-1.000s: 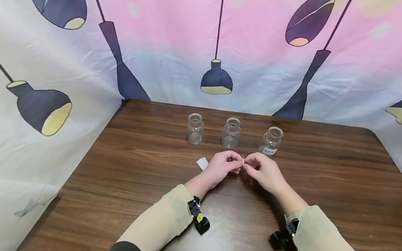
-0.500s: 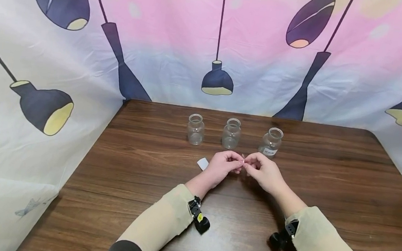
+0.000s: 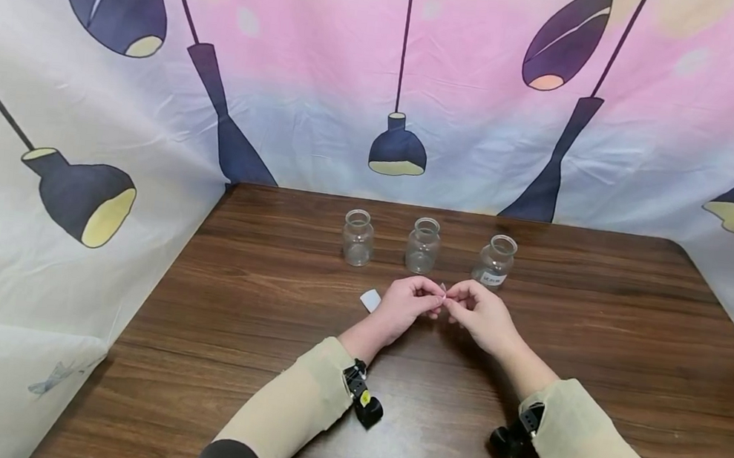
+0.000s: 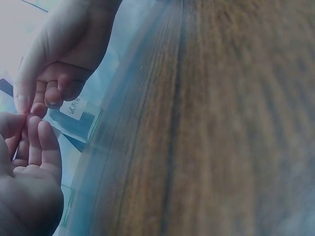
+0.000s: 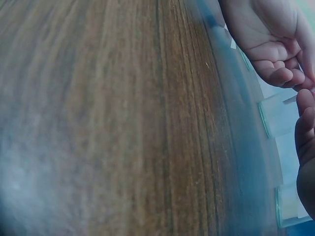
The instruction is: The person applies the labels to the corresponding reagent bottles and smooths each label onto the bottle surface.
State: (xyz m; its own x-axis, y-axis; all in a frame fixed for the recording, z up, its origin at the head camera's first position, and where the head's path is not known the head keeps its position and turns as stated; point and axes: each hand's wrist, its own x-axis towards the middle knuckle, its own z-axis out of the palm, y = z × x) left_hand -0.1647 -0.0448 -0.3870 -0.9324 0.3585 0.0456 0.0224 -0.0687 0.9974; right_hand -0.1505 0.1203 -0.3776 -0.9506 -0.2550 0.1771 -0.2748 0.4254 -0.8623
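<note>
A brown wood-grain table (image 3: 230, 319) stands before a backdrop (image 3: 334, 31), pink above and pale blue below, printed with dark lamps (image 3: 399, 144), several yellow inside. At left the backdrop is whitish and creased, with a faint insect print (image 3: 53, 378) low down.

A table (image 3: 254, 277) fills the lower middle of the head frame, a cloth backdrop (image 3: 324, 127) behind it. Toward its far edge a left glass jar (image 3: 357, 241), a middle glass jar (image 3: 422, 248) and a right glass jar (image 3: 497, 256) stand upright in a row, apart from each other; a label (image 3: 493, 279) sits on the right one's front. Before the gap between the latter two, near frame centre, the left hand (image 3: 404, 304) and right hand (image 3: 482, 312) meet at a thin strip (image 3: 444, 290) between their fingertips. A paper piece (image 3: 370, 300) lies just left of the left hand.
</note>
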